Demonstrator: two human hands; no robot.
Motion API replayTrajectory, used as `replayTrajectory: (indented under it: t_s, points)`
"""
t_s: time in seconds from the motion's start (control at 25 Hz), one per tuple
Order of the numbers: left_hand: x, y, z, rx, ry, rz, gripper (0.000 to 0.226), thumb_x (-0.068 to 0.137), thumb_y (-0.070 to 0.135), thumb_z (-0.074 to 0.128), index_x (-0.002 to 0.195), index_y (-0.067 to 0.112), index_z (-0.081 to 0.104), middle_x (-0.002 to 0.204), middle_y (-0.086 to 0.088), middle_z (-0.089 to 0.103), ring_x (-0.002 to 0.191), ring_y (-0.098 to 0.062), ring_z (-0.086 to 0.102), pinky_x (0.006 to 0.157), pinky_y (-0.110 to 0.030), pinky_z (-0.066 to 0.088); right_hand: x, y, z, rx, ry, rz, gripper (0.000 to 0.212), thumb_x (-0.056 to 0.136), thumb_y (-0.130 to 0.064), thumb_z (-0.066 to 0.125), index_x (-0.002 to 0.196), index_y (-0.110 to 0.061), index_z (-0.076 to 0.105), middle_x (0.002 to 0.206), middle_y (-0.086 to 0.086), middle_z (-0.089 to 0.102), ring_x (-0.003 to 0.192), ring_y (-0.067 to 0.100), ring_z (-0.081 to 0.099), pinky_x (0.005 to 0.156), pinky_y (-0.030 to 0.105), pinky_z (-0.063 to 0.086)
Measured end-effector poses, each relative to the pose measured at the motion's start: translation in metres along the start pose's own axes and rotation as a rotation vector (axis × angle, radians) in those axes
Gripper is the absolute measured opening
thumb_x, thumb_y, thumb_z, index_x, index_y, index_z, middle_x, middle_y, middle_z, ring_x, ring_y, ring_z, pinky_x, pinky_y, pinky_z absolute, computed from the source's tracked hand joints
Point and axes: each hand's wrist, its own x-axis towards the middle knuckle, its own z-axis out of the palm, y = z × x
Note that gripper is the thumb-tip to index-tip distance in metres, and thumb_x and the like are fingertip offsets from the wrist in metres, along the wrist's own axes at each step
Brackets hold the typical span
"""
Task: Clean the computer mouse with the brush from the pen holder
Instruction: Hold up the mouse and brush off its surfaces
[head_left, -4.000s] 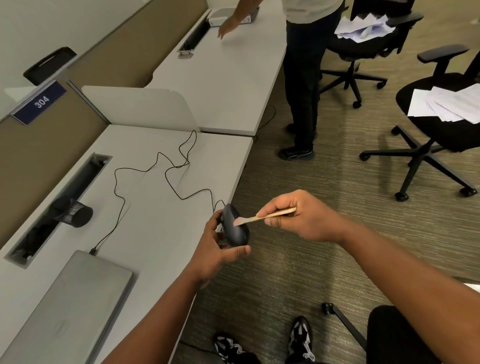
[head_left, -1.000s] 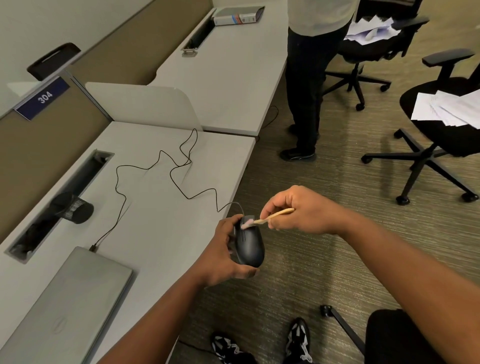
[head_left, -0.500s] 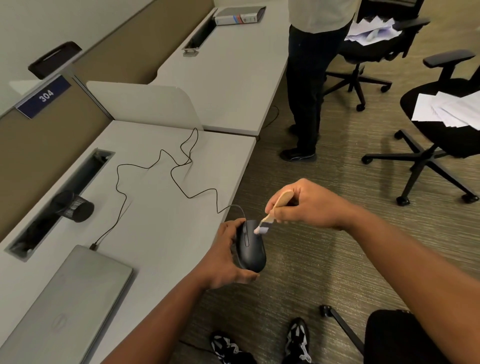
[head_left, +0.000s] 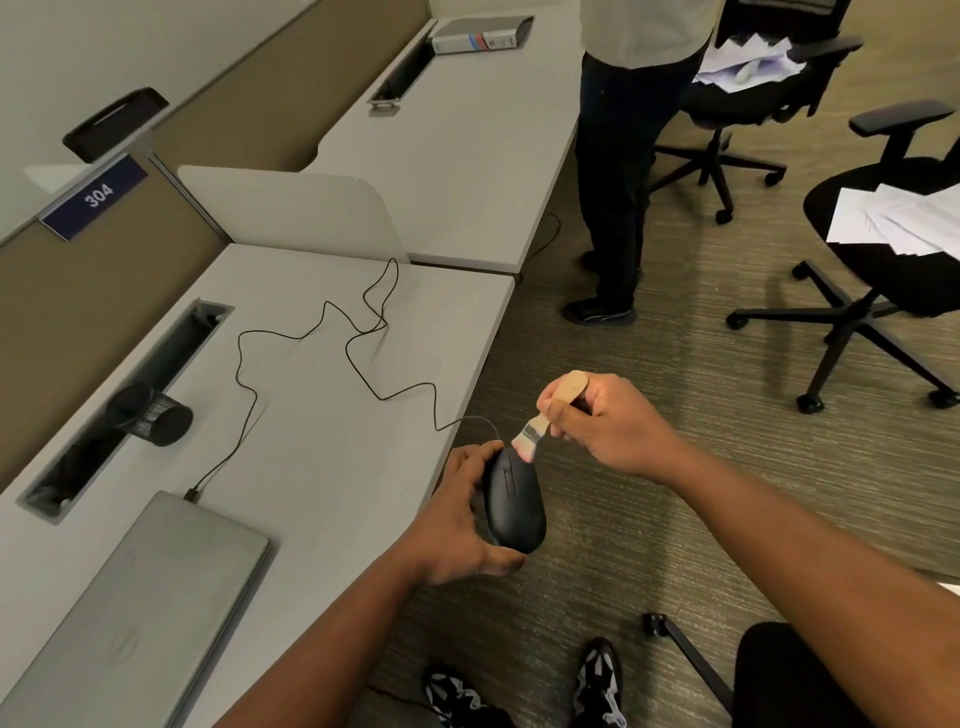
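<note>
Office carpet and a pale grey desk (head_left: 332, 467) form the setting; the desk fills the view from 7 to 11 o'clock, carpet the remainder. On the desk lie a closed laptop (head_left: 140, 608) at 8 o'clock and a black mesh pen holder (head_left: 150, 418) at 9 o'clock, tipped on its side beside the cable trough. A thin black cable (head_left: 332, 322) winds across the desktop from the laptop's far edge to the computer mouse (head_left: 514, 504).

The mouse is held off the desk's near edge, just below centre of view, above the carpet. The left hand (head_left: 457, 530) cradles it from 9 o'clock, fingers curled round its left flank and thumb under its tail. Its long axis runs roughly 12 to 6 o'clock, cable end at 12, upper shell and scroll wheel facing the camera.

The right hand (head_left: 602, 421) pinches the wooden handle of the brush (head_left: 545, 423) between thumb and fingers. The brush slants from 1 o'clock down to 7 o'clock, and its pale bristles touch the mouse's front end beside the wheel.

Key relation: the brush meets the mouse at its 12 o'clock tip, with the right hand lying toward 1 o'clock of it; unbrushed shell probably extends toward 6 o'clock along the long axis. The coming stroke would, in all likelihood, draw the bristles down that axis while the left hand steadies the body.
</note>
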Motion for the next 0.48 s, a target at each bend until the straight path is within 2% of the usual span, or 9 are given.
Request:
replayTrajectory:
  t_s: [0.08, 0.24, 0.32, 0.4, 0.48]
  points:
    - [0.001, 0.0, 0.0, -0.01, -0.006, -0.007, 0.134, 0.061, 0.05, 0.099, 0.167, 0.044, 0.016, 0.147, 0.031, 0.025, 0.137, -0.005, 0.042, 0.098, -0.012, 0.053, 0.001, 0.001, 0.002, 0.047, 0.076, 0.009, 0.014, 0.104, -0.029, 0.063, 0.097, -0.024, 0.073, 0.08, 0.002, 0.075, 0.07, 0.011, 0.066, 0.066, 0.035, 0.055]
    - [0.002, 0.004, 0.0, -0.018, -0.001, -0.015, 0.14, 0.062, 0.05, 0.099, 0.165, 0.057, 0.005, 0.151, 0.035, 0.027, 0.133, 0.005, 0.045, 0.094, -0.009, 0.052, 0.006, -0.002, 0.006, 0.278, 0.048, 0.107, 0.012, 0.103, -0.029, 0.065, 0.101, -0.022, 0.073, 0.078, -0.003, 0.076, 0.069, 0.008, 0.067, 0.062, 0.02, 0.054]
    - [0.003, 0.005, 0.0, -0.034, 0.019, -0.021, 0.148, 0.061, 0.046, 0.102, 0.161, 0.066, -0.005, 0.159, 0.031, 0.028, 0.136, 0.004, 0.046, 0.099, -0.015, 0.054, 0.009, -0.001, 0.009, 0.328, 0.037, 0.18, 0.012, 0.103, -0.027, 0.064, 0.102, -0.02, 0.073, 0.076, -0.003, 0.076, 0.068, 0.008, 0.067, 0.061, 0.021, 0.053]
    - [0.002, 0.005, -0.001, -0.033, 0.045, -0.021, 0.157, 0.058, 0.043, 0.104, 0.158, 0.069, -0.014, 0.164, 0.026, 0.03, 0.138, -0.001, 0.048, 0.106, -0.027, 0.055, 0.011, 0.0, 0.009, 0.332, 0.065, 0.243, 0.013, 0.104, -0.026, 0.063, 0.102, -0.019, 0.073, 0.073, -0.004, 0.075, 0.067, 0.009, 0.066, 0.059, 0.021, 0.052]
    - [0.001, 0.005, 0.0, -0.017, 0.054, -0.02, 0.159, 0.057, 0.045, 0.104, 0.157, 0.07, -0.017, 0.165, 0.023, 0.032, 0.138, -0.005, 0.051, 0.106, -0.032, 0.055, 0.012, 0.0, 0.007, 0.287, 0.116, 0.279, 0.013, 0.104, -0.027, 0.062, 0.101, -0.02, 0.073, 0.072, -0.004, 0.075, 0.065, 0.008, 0.065, 0.058, 0.021, 0.051]
